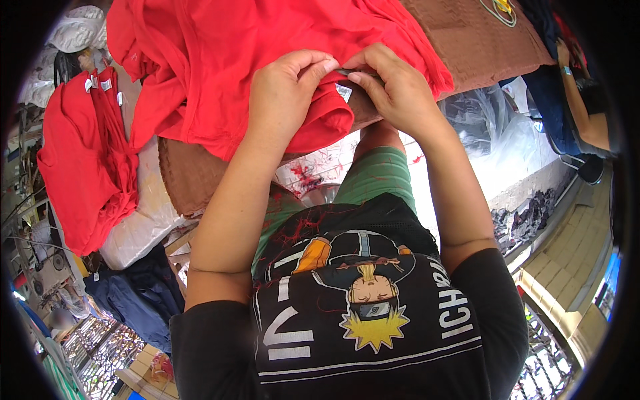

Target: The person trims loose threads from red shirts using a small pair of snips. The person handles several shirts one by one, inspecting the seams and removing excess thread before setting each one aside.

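A red garment [220,73] lies bunched over the table in front of me, its near folds hanging past the edge. My left hand [287,83] pinches at the garment's edge with thumb and forefinger. Facing it, almost touching, my right hand [393,87] has its thumb and forefinger closed around a small dark sliver [345,71], too small to name. A white label [343,93] shows on the cloth just below the fingertips.
Brown cloth [480,40] covers the table, with a yellow-and-white cord [501,10] at its far right. More red garments [90,153] and dark blue cloth [137,293] lie on the left. Clear plastic [487,123] sits right; beyond it is another person's arm [577,100].
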Tool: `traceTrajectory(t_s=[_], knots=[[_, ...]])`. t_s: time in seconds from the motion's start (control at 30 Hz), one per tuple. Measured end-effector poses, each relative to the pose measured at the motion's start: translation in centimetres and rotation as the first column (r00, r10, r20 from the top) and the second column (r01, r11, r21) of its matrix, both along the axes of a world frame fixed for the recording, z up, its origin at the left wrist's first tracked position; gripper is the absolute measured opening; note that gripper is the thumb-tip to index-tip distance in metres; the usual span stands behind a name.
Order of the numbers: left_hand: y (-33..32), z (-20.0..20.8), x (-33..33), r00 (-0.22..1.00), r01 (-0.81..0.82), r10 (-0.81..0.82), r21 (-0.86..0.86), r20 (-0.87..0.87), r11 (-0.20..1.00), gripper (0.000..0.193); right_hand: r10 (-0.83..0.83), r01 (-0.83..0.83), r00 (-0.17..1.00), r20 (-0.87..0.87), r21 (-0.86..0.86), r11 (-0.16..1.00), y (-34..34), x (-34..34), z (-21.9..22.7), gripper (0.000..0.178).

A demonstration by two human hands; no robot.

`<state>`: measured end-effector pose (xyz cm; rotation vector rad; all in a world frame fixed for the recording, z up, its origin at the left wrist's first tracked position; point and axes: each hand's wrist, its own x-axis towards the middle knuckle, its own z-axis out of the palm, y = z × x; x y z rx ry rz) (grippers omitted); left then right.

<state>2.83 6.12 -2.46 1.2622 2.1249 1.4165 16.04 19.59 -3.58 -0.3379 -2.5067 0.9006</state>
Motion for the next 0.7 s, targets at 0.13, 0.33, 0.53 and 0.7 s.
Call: traceTrajectory(t_s=[0.13,0.33,0.53,0.7], knots=[[-2.3,4.6,-1.5,0.689,0.692,-0.706,0.140,0.163,0.708,0.025,-0.071,0.072,0.997,-0.021,0.028,0.997,1.4,1.3,0.9,0.019],[-1.9,6.1,-1.0,0.872,0.471,-0.470,0.029,0.139,0.882,0.024,-0.139,0.135,0.983,0.123,0.039,0.990,2.8,5.6,3.0,0.036],[0.5,0.3,-0.8,0.801,0.143,-0.252,-0.235,-0.543,0.961,0.032,-0.208,0.192,0.969,0.136,0.123,0.974,5.0,7.4,1.5,0.026],[-1.4,2.3,-2.0,0.976,0.202,-0.214,-0.218,-0.033,0.955,0.024,-0.127,0.104,0.991,-0.035,-0.375,0.921,7.2,9.1,3.7,0.020]])
